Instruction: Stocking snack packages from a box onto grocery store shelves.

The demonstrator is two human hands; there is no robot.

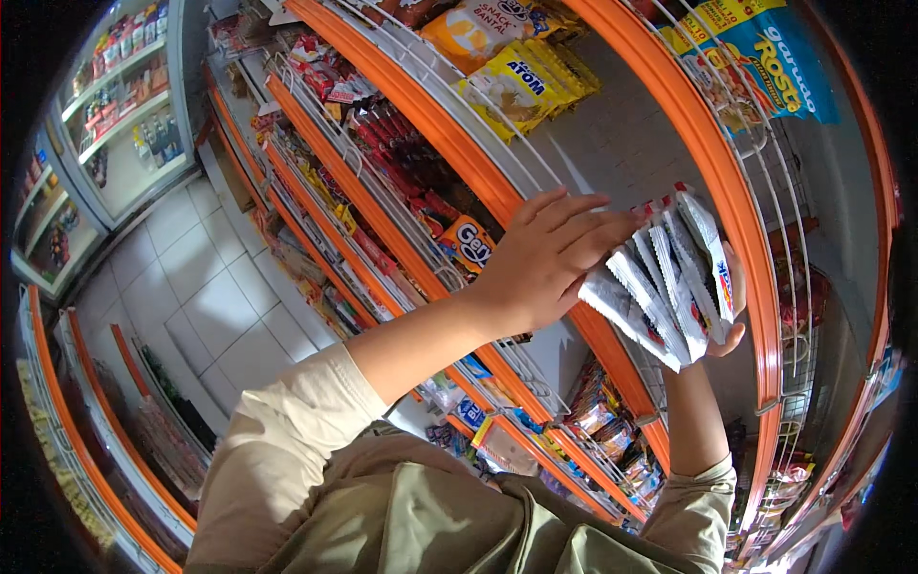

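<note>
A bunch of silvery-white snack sachets (663,287) stands fanned out over an orange-edged shop shelf. Around its far right side curls my right hand (731,301), gripping the bunch, with most of the palm hidden behind the packs. My left hand (538,262) reaches across from the left, its fingers extended and its fingertips at the upper edge of the sachets; whether it grips any of them is hard to see. Above the hands, yellow Atom snack packs (527,86) lie in a row on the shelf, beside an orange-and-white Gery snack pack (480,32).
Wire rails (774,165) and orange shelf edges (764,344) run close around my hands. Blue Garuda Rosta packs (782,68) hang at the upper right. Lower shelves hold many packets, including a Gery pack (466,242). Glass-door coolers (122,107) stand beyond the tiled floor (215,287).
</note>
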